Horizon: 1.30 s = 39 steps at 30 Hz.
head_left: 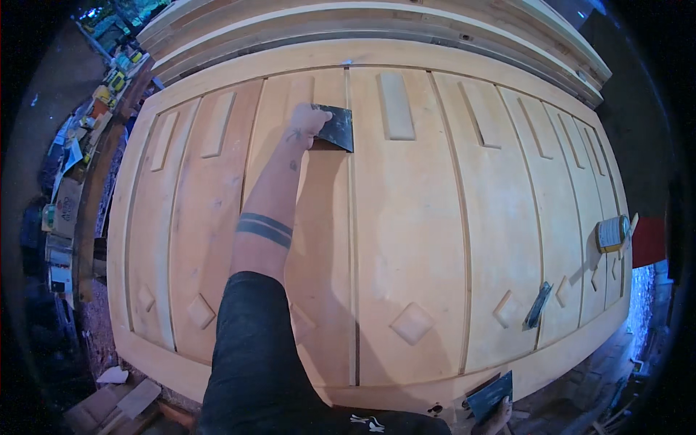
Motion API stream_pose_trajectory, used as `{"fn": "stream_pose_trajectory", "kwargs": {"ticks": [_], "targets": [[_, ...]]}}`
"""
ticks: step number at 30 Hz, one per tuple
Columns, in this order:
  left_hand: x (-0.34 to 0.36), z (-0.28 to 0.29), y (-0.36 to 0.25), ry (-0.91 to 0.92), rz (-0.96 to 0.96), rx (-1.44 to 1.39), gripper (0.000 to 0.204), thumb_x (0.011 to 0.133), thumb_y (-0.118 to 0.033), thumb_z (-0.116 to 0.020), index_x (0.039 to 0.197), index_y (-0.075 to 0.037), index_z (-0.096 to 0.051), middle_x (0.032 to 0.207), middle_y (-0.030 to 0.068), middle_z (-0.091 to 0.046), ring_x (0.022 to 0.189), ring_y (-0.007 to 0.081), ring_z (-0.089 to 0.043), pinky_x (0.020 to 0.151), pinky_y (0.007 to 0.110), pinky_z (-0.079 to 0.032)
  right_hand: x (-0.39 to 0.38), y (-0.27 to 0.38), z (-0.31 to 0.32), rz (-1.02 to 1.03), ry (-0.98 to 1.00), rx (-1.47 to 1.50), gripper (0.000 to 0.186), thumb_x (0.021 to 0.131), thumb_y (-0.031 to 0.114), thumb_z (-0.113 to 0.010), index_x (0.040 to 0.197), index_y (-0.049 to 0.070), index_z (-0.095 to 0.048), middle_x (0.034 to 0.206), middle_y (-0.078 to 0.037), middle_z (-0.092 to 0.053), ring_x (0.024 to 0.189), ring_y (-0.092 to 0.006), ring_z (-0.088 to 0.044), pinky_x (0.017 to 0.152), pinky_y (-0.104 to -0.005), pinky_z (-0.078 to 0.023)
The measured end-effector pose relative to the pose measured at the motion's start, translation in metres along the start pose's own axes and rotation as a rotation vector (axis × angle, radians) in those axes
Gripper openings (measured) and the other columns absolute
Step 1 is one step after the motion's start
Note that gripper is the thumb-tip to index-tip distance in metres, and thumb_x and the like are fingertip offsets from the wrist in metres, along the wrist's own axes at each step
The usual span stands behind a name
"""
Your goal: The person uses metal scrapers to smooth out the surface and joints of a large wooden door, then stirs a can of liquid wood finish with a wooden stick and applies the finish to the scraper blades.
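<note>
My left hand (308, 123) is closed on a dark flat scraper blade (336, 129), held on the upper middle of a large pale wooden panel (406, 239), beside a vertical groove and next to a raised rectangular strip (397, 105). The panel has grooves, raised strips along its top and raised diamonds (412, 322) along its bottom. At the lower right edge, my right hand (496, 417), partly hidden, grips a second dark scraper (489, 395). Another narrow dark scraper (537, 306) lies on the panel's right side.
An open can (612, 234) with a stick stands on the panel's right. Stacked wooden pieces (391, 22) lie beyond the far edge. A cluttered ledge (69, 196) with boxes and tools runs along the left, and wood offcuts (138, 399) sit at lower left.
</note>
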<state>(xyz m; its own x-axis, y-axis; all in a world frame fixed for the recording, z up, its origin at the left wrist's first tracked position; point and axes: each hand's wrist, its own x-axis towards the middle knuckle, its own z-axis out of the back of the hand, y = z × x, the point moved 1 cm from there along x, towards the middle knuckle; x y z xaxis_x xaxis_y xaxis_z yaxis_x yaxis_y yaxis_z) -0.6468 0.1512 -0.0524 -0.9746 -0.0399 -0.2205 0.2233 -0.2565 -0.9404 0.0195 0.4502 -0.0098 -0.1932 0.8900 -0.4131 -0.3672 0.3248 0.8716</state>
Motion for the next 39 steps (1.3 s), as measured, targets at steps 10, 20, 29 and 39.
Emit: {"fn": "stream_pose_trajectory", "kwargs": {"ticks": [10,20,29,39], "targets": [[-0.092,0.053,-0.057,0.307,-0.156,-0.654,0.022,0.088,-0.007,-0.055,0.108,0.001,-0.058,0.095,0.0080,-0.065,0.083,0.0198,-0.065,0.077,0.035,-0.054,0.034,-0.034,0.021,0.122,0.335,0.224,0.042,0.090,0.034,-0.053,0.113,-0.002,-0.052,0.101,-0.011,-0.059,0.087,-0.0203,-0.059,0.076,-0.0352,-0.050],[-0.408,0.021,-0.054,0.553,-0.350,-0.059,0.028,0.082,-0.001,-0.060,0.109,0.005,-0.059,0.098,0.0106,-0.067,0.087,0.0198,-0.065,0.083,0.034,-0.052,-0.064,0.060,-0.146,-0.040,0.673,0.588,0.023,0.094,0.022,-0.052,0.108,0.004,-0.054,0.092,-0.004,-0.060,0.081,-0.0145,-0.060,0.074,-0.0310,-0.051],[-0.492,0.005,0.000,0.540,-0.996,0.433,0.046,0.071,0.015,-0.055,0.112,-0.006,-0.059,0.115,0.0181,-0.054,0.106,0.0346,-0.055,0.090,0.038,-0.048,-0.085,0.063,-0.092,-0.053,0.626,0.720,0.018,0.094,0.019,-0.052,0.101,0.002,-0.053,0.088,-0.005,-0.062,0.073,-0.0133,-0.061,0.069,-0.0299,-0.053],[-0.535,-0.030,-0.020,0.659,-0.493,0.369,0.026,0.076,0.008,-0.058,0.100,0.000,-0.063,0.098,0.0167,-0.061,0.095,0.0290,-0.061,0.083,0.035,-0.050,-0.045,0.050,-0.044,-0.079,0.615,0.817,0.020,0.094,0.019,-0.051,0.103,0.002,-0.055,0.089,-0.006,-0.064,0.076,-0.0145,-0.063,0.071,-0.0298,-0.053]]}}
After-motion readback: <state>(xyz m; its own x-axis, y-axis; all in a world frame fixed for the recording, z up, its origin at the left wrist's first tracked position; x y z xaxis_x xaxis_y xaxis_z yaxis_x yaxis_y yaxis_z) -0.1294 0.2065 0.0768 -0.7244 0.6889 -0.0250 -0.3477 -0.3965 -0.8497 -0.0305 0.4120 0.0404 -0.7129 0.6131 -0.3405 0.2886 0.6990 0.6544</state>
